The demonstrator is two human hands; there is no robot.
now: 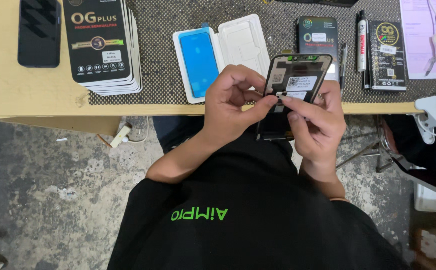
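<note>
Phone display panel held back-up in mid-air over the counter's front edge, right hand gripping its lower side, left hand fingers pinched narrow on a small tab at its centre: a slip risks a drop to the floor, a hard tug a torn flex.

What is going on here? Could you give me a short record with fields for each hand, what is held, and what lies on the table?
held thing: phone screen panel, back side up, above the table edge
left hand: thumb and forefinger pinch at the panel's middle
right hand: grips the panel from its right side
table: open white tray with blue film, stack of black boxes, dark phone, marker pen
</note>
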